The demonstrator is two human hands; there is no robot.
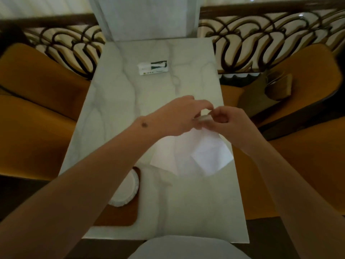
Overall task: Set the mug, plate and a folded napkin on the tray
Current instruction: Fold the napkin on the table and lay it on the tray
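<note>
A white paper napkin [201, 152] hangs unfolded above the marble table [196, 202], held up by its top corner. My left hand [177, 116] and my right hand [225, 120] meet at that corner, and both pinch it. A brown wooden tray [121, 214] lies at the near left of the table. On it sits a white plate [128, 187] with a scalloped rim, partly hidden by my left forearm. No mug is in view.
A napkin packet [153, 68], white and dark green, lies at the far middle of the table. Orange chairs [33, 113] flank the table on both sides. A dark scrolled railing [261, 38] runs behind it.
</note>
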